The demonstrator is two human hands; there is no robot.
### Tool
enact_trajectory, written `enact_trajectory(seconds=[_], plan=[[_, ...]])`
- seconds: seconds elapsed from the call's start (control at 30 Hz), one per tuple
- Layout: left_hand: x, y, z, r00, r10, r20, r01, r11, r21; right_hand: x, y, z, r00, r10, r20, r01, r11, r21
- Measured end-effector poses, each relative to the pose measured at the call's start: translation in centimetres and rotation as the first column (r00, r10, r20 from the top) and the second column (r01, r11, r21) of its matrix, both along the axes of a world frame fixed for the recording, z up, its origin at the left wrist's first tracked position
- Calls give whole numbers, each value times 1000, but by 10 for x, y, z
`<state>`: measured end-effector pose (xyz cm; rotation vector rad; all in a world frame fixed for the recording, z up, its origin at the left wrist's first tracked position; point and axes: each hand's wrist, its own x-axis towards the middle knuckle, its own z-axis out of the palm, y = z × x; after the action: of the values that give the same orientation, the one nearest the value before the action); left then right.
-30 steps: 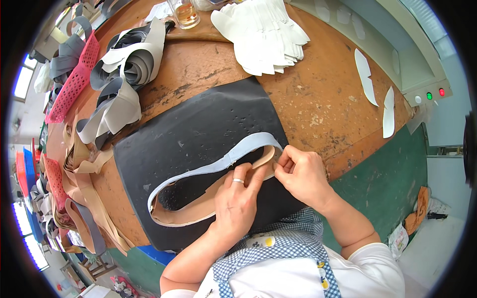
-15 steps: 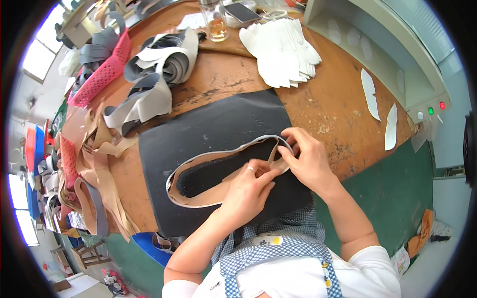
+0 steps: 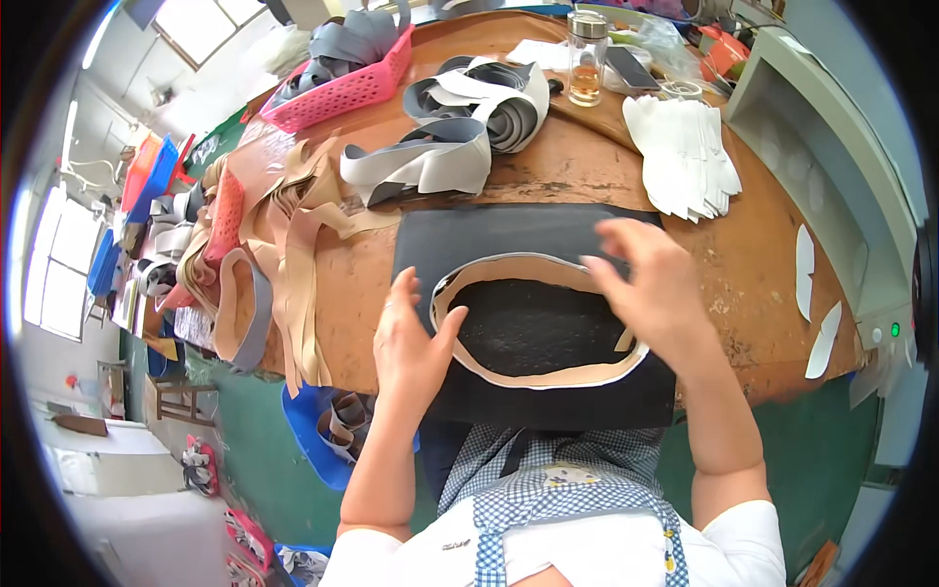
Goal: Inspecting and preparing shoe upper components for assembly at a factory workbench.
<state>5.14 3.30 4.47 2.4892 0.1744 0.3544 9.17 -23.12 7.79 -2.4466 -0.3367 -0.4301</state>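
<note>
A closed loop of wide band point(image 3: 533, 268), tan inside with a pale edge, stands on a black mat point(image 3: 518, 227) in front of me. At its left end is my left hand point(image 3: 403, 342), fingers up and thumb spread away from them. Whether that thumb touches the band I cannot tell. Over the loop's right end hovers my right hand point(image 3: 657, 289), slightly blurred, thumb and fingers apart with nothing between them; it hides part of the rim. A short tan tab shows inside the loop, just below my right hand.
Coiled grey-white bands point(image 3: 479, 122) lie beyond the mat, with a pink basket point(image 3: 337, 93) farther left. Tan strips point(image 3: 293, 264) hang over the table's left side. White cut pieces point(image 3: 685, 157), a glass bottle point(image 3: 587, 59) and a phone point(image 3: 631, 68) are at the far right, near a grey housing point(image 3: 841, 147).
Both hands have let go of the band and moved apart, left hand to the left end, right hand up. The loop now looks wider and rounder. The whole view has shifted.
</note>
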Motion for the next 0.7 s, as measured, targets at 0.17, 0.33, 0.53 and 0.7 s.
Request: enact_trajectory(seconds=[0.17,0.33,0.53,0.7], plan=[[33,12,-31,980,-63,-187,72,996,47,50,83,-54,864,452,220,-431,892,-139],[30,21,-24,913,-352,-207,317,931,-184,62,87,-60,752,579,-315,-638,760,-127],[36,26,-20,753,-519,-406,348,836,-423,55,73,-31,577,525,-626,-637,769,57],[38,19,-21,739,-566,-364,365,792,-490,52,65,-27,549,484,-681,-609,790,70]])
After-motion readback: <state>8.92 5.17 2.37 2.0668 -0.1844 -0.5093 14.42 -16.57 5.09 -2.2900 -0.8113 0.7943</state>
